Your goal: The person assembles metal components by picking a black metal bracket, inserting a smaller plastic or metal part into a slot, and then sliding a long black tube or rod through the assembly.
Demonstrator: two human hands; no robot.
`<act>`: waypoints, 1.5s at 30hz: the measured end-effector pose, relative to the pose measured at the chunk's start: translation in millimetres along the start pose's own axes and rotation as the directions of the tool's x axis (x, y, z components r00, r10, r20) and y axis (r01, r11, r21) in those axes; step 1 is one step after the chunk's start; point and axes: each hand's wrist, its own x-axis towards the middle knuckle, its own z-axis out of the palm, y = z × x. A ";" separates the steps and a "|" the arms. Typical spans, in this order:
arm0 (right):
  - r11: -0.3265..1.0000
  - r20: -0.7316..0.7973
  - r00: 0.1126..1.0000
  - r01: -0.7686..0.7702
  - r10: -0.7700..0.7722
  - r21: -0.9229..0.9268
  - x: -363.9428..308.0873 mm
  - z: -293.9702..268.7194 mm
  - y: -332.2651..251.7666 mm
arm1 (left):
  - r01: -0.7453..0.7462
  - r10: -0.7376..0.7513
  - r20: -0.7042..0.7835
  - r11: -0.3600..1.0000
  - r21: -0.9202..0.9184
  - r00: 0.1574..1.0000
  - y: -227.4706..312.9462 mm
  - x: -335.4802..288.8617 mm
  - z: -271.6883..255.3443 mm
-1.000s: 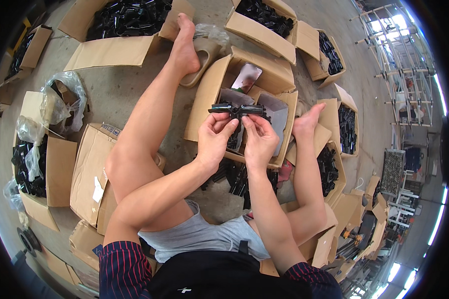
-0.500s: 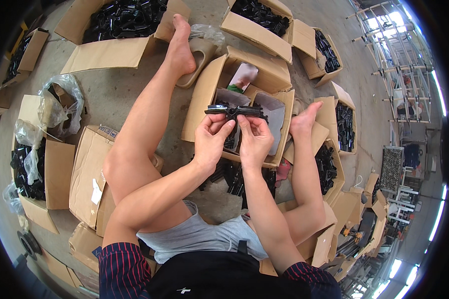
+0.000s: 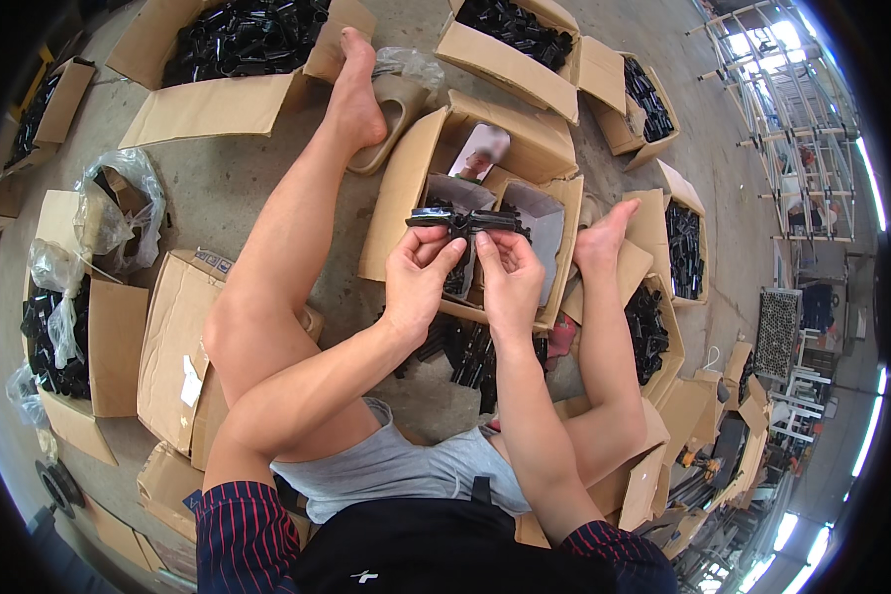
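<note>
A glossy black plastic part point(image 3: 434, 216), long and narrow with a joint near its middle, is held level between my two hands above an open cardboard box. My left hand point(image 3: 418, 279) pinches its left half between thumb and fingers. On the other half, my right hand point(image 3: 511, 285) has its thumb near the middle joint and its fingers curled behind. The cardboard box point(image 3: 398, 213) below has grey-lined compartments with black pieces in them, partly hidden by my hands. A phone point(image 3: 485, 145) with a lit screen leans at its far side.
Open cartons of black parts surround me, including a large one point(image 3: 203, 111) at far left and one point(image 3: 510, 74) at far right. Loose black parts point(image 3: 473, 361) lie on the floor between my legs. Clear plastic bags point(image 3: 99, 223) sit at left; a metal rack point(image 3: 797, 129) stands at right.
Both hands stay almost where they were, still gripping the black part. My right thumb has shifted slightly rightward. The picture on the phone screen has changed.
</note>
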 end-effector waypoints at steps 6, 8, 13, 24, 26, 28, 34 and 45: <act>0.988 0.021 0.996 -0.083 0.081 0.128 -0.6 -1.8 1.4 | 0.013 -0.013 -0.002 1.000 0.006 1.000 0.8 -0.6 -0.6; 0.989 0.007 0.996 -0.087 0.087 0.122 -1.4 -1.8 -0.2 | 0.011 -0.011 0.004 1.000 -0.006 1.000 -0.3 -0.7 0.2; 0.996 -0.028 0.996 -0.083 0.084 0.022 -3.3 -0.3 5.5 | 0.009 -0.009 -0.007 1.000 0.006 1.000 -0.1 -1.0 -0.2; 0.999 -0.064 0.997 0.038 -0.039 -0.011 -9.9 -0.9 15.6 | -0.004 0.004 0.025 1.000 -0.013 1.000 -8.2 -2.1 1.2; 0.963 -0.044 0.993 0.092 -0.106 -0.255 -9.4 -3.0 5.7 | 0.008 -0.008 0.012 1.000 -0.005 1.000 -7.1 -2.3 0.1; 0.949 -0.043 0.990 0.116 -0.135 -0.294 -8.6 -1.9 3.5 | 0.027 -0.027 0.007 1.000 -0.005 1.000 -7.1 -2.4 -0.9; 0.996 -0.099 0.994 0.043 -0.050 -0.074 -14.1 4.9 14.2 | 0.067 -0.067 0.010 0.998 -0.007 0.998 -6.0 -4.8 -3.1; 0.964 -0.123 0.986 0.081 -0.115 -0.253 -13.1 1.2 -0.4 | 0.074 -0.073 -0.021 0.994 0.075 0.997 -15.7 -1.0 -8.1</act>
